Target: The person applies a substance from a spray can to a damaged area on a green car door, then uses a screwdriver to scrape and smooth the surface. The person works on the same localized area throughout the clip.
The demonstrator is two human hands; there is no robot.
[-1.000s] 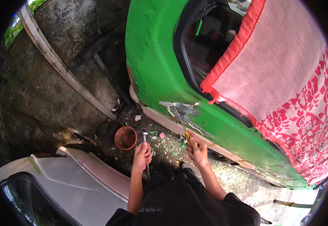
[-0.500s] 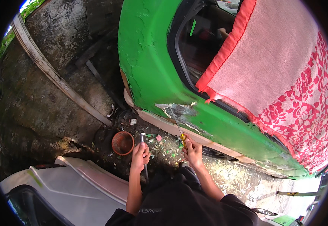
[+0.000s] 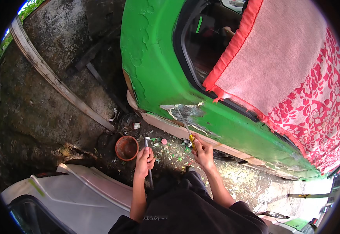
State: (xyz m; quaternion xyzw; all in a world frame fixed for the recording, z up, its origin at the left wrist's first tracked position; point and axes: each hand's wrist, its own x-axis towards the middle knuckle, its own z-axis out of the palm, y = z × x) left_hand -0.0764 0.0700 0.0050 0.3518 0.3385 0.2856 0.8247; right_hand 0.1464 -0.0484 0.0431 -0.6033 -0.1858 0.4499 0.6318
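Note:
My right hand [image 3: 204, 154] grips the yellow handle of a screwdriver [image 3: 186, 126], its fingers wrapped round it. The long thin shank slants up and left, with its end at a bare grey patch [image 3: 191, 112] in the green car body [image 3: 152, 78]. Ragged, lifted paint edges this patch. Lower and to the left, my left hand [image 3: 143, 160] is closed round a grey metal rod [image 3: 151, 178], held upright. A pale end of the rod sticks out above my fingers, apart from the car. Whether the screwdriver's tip presses into the surface, I cannot tell.
A red-and-pink patterned towel [image 3: 279, 58] hangs over the car's window and side. Below the car, paint flakes litter the ground [image 3: 174, 152]. A terracotta pot [image 3: 126, 148] stands left of my left hand. A silver-grey car [image 3: 80, 191] sits at lower left.
My right hand has shifted slightly right and down relative to the car, still holding the screwdriver. The left hand keeps its hold on the rod. The whole view has moved a little.

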